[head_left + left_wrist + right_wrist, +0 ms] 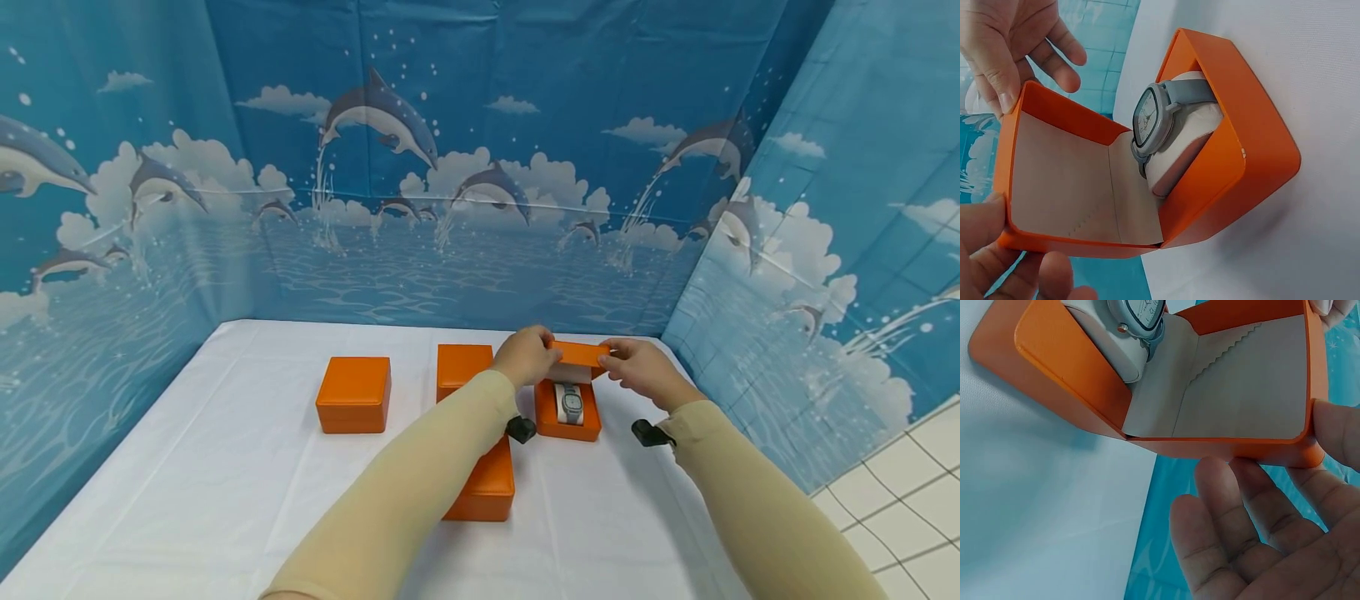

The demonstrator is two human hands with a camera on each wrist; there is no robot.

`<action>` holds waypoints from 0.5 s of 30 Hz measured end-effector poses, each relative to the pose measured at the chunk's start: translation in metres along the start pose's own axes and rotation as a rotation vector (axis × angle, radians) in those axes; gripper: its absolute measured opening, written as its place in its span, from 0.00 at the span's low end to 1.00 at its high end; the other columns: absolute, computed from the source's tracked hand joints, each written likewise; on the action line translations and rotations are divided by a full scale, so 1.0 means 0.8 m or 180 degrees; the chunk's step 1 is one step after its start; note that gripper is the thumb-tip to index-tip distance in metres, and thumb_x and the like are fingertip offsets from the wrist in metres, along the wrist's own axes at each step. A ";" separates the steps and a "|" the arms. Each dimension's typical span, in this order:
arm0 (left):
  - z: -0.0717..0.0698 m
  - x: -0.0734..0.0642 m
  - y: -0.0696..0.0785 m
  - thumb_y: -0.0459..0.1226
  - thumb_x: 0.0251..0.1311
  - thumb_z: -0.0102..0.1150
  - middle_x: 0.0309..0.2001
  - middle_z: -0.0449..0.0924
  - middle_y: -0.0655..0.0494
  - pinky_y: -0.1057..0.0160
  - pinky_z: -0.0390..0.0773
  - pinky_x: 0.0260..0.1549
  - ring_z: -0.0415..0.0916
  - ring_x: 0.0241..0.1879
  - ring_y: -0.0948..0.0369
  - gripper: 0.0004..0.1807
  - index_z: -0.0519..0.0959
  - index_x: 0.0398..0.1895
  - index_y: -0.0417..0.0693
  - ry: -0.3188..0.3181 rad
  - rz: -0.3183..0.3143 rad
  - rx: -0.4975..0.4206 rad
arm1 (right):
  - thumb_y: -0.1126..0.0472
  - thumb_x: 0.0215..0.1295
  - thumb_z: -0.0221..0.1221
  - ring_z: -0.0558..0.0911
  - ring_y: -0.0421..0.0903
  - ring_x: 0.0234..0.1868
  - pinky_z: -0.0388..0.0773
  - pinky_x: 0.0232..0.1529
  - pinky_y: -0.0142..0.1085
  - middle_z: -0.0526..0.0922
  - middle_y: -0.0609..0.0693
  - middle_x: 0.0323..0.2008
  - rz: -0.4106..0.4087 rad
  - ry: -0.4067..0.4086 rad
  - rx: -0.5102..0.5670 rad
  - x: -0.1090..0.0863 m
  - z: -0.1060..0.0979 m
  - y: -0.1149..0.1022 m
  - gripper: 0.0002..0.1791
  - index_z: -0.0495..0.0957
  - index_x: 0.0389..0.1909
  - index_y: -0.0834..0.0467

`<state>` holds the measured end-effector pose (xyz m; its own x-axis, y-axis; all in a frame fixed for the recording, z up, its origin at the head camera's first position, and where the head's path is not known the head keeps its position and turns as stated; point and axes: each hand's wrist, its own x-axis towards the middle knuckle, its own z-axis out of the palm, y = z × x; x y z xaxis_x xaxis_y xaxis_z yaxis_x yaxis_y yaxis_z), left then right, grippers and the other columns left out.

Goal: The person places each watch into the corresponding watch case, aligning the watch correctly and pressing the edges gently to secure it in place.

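Note:
An orange watch box (567,431) stands with its lid (579,353) raised, at the right of the table. Inside it a grey watch (572,403) with a grey strap is wrapped round a pale cushion (1185,147). My left hand (522,358) pinches the lid's left front corner between thumb and fingers. The opposite corner is pinched by my right hand (647,371), its thumb on the rim and other fingers spread beneath in the right wrist view. Pale lining (1244,387) covers the lid's inner side.
Beside my left forearm are two orange boxes, one behind (461,363) and one in front (483,487), both partly covered by the sleeve. Another shut orange box (353,394) stands farther left. A dolphin-print curtain (465,250) borders the white-covered table (210,467).

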<state>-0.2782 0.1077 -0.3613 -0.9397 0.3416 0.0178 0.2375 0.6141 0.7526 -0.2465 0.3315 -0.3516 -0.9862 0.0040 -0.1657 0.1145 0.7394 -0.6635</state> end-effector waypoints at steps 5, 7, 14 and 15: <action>-0.004 -0.001 -0.001 0.49 0.76 0.60 0.64 0.82 0.55 0.55 0.84 0.56 0.82 0.56 0.57 0.23 0.78 0.69 0.55 -0.0088 0.0011 0.0007 | 0.48 0.82 0.54 0.80 0.64 0.63 0.84 0.61 0.51 0.74 0.69 0.70 -0.0011 -0.0078 -0.0043 -0.002 -0.003 -0.001 0.34 0.63 0.79 0.63; -0.005 -0.001 -0.001 0.49 0.76 0.61 0.61 0.84 0.55 0.54 0.84 0.56 0.82 0.54 0.57 0.22 0.79 0.68 0.56 -0.0140 -0.0003 -0.0016 | 0.49 0.82 0.54 0.80 0.65 0.63 0.83 0.61 0.52 0.74 0.69 0.70 -0.0009 -0.0132 -0.0057 -0.004 -0.003 -0.001 0.34 0.62 0.80 0.63; -0.006 -0.001 -0.002 0.48 0.74 0.63 0.48 0.87 0.59 0.54 0.83 0.53 0.80 0.48 0.59 0.20 0.79 0.66 0.57 -0.0307 -0.0098 -0.0046 | 0.51 0.81 0.56 0.82 0.61 0.59 0.84 0.61 0.52 0.77 0.68 0.68 -0.0047 -0.0237 -0.0109 -0.008 -0.005 0.001 0.33 0.65 0.78 0.64; -0.005 0.001 -0.002 0.48 0.74 0.64 0.47 0.87 0.59 0.54 0.83 0.53 0.80 0.47 0.60 0.20 0.79 0.65 0.57 -0.0328 -0.0115 -0.0041 | 0.52 0.80 0.56 0.82 0.61 0.59 0.84 0.61 0.52 0.77 0.69 0.68 -0.0044 -0.0249 -0.0108 -0.009 -0.005 0.001 0.33 0.65 0.77 0.64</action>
<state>-0.2802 0.1040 -0.3598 -0.9171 0.3912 -0.0768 0.2002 0.6184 0.7600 -0.2400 0.3348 -0.3485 -0.9751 -0.0578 -0.2140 0.0956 0.7613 -0.6413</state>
